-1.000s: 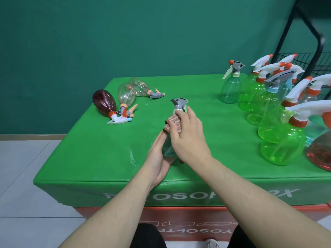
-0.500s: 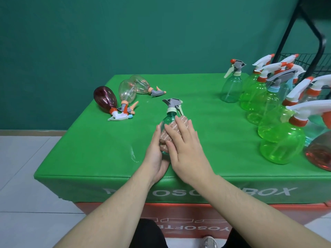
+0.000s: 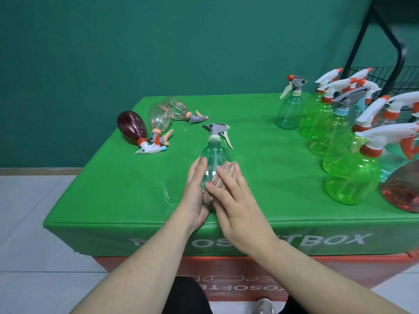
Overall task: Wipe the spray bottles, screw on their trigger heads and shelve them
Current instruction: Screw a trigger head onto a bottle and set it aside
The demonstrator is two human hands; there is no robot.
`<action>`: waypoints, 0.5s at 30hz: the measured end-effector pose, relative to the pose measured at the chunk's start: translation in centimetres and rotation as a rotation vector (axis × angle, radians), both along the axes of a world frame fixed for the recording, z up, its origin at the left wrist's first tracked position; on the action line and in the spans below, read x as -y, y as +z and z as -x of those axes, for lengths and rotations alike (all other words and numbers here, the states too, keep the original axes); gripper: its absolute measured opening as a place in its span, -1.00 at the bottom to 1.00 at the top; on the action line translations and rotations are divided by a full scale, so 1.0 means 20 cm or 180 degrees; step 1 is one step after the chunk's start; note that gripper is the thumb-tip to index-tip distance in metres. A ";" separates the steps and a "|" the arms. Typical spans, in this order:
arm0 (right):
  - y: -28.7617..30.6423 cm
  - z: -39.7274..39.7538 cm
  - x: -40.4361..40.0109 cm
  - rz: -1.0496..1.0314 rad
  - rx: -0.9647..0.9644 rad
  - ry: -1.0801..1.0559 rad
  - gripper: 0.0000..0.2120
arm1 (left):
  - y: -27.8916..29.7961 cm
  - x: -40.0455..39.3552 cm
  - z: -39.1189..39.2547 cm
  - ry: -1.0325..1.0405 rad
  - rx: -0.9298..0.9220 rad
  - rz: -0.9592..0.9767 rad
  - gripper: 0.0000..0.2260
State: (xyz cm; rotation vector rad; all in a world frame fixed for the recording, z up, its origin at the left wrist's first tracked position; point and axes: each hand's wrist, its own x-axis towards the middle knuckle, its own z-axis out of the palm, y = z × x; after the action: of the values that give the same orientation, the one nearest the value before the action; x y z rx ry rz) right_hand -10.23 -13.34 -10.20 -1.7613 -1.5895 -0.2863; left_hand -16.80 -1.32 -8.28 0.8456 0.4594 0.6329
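A teal spray bottle point(image 3: 214, 156) with a grey trigger head stands near the table's front edge. My left hand point(image 3: 195, 196) holds its left side and base. My right hand point(image 3: 235, 200) holds a pinkish-brown cloth point(image 3: 223, 177) against the bottle's lower right side, fingers curved over it. Lying on their sides at the far left are a dark red bottle point(image 3: 130, 125) and two clear bottles point(image 3: 158, 116), trigger heads attached. Several green and teal bottles point(image 3: 351, 180) with trigger heads stand upright on the right.
The table point(image 3: 108, 189) has a green cover with white lettering on its front. A reddish bottle point(image 3: 402, 189) stands at the right edge. A black wire shelf rack point(image 3: 385, 75) rises behind the right-hand bottles. Grey floor tiles lie to the left.
The bottle has turned so its trigger head is fully exposed. My right hand and the cloth slid down from the neck to the lower body, and my left hand moved up its side.
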 end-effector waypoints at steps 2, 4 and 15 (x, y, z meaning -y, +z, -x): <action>0.01 0.03 0.02 0.0083 -0.0146 -0.0014 -0.59 | -0.01 -0.01 0.00 0.0012 0.0009 0.0032 -0.40; 0.04 0.06 0.02 0.0178 -0.0379 -0.0080 -0.59 | 0.00 0.00 0.00 -0.0002 -0.0004 0.0002 -0.44; 0.17 0.03 -0.13 -0.0077 -0.0481 -0.0426 -0.75 | 0.00 -0.01 -0.01 -0.0090 -0.0103 -0.0308 -0.40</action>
State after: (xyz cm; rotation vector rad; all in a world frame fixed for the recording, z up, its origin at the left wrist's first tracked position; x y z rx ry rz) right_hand -10.91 -10.76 -6.76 -1.8293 -1.3597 -0.2293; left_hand -16.54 -1.21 -8.26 0.9538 0.4480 0.6200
